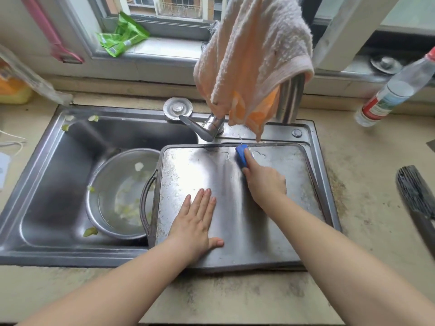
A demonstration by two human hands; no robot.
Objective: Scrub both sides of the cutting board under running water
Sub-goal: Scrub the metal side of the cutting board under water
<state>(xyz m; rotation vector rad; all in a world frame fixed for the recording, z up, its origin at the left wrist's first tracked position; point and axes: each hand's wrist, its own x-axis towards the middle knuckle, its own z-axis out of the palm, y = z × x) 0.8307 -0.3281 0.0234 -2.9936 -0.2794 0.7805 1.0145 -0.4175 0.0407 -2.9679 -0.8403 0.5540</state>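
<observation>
Beige, stained countertop (367, 208) surrounds a steel sink (47, 180) set below a window, where a green packet (122, 37) lies on the sill. At the far left stands a yellow container (14, 90). Inside the sink basin sits a metal bowl (117, 191) holding water and pale green scraps. Just right of it, the steel cutting board (235, 220) lies flat across the sink's right part, its black handle over the bowl. The left hand (197, 222) presses flat on the board, fingers straight and together. The right hand (263, 177) grips a blue sponge (242, 155) against the board's far edge. Behind it are the tap (207, 125) and a hanging peach towel (254, 55). A clear bottle (397, 90) stands farther right.
</observation>
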